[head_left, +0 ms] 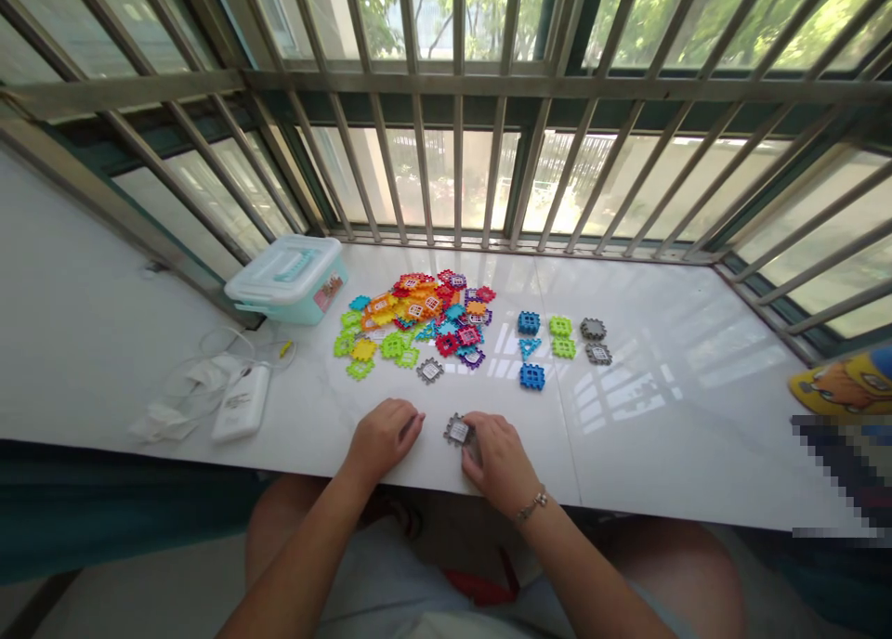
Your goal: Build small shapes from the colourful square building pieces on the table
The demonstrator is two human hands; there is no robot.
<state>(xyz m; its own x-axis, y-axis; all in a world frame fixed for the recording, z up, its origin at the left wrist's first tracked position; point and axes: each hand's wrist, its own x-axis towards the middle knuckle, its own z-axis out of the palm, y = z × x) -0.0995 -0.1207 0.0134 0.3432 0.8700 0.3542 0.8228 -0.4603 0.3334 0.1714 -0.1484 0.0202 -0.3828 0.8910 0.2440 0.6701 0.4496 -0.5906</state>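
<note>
Near the front edge of the white ledge, my right hand (493, 449) is closed on a grey toothed building tile (457, 429) with a window pattern. Part of that tile is hidden behind my fingers. To its left, my left hand (386, 437) rests on the ledge with curled fingers, and whether anything small is in them is hidden. A loose grey tile (430, 371) lies flat just beyond my hands. Behind it spreads a heap of colourful interlocking tiles (418, 309). On the right stand blue tiles (531, 376), green tiles (563, 347) and grey tiles (597, 354) in columns by colour.
A lidded teal plastic box (296, 277) stands at the back left. In front of it lie a white power strip (241, 404) and tangled cables (185, 384). Metal window bars (458, 156) close off the back. A yellow printed item (843, 385) sits at the far right.
</note>
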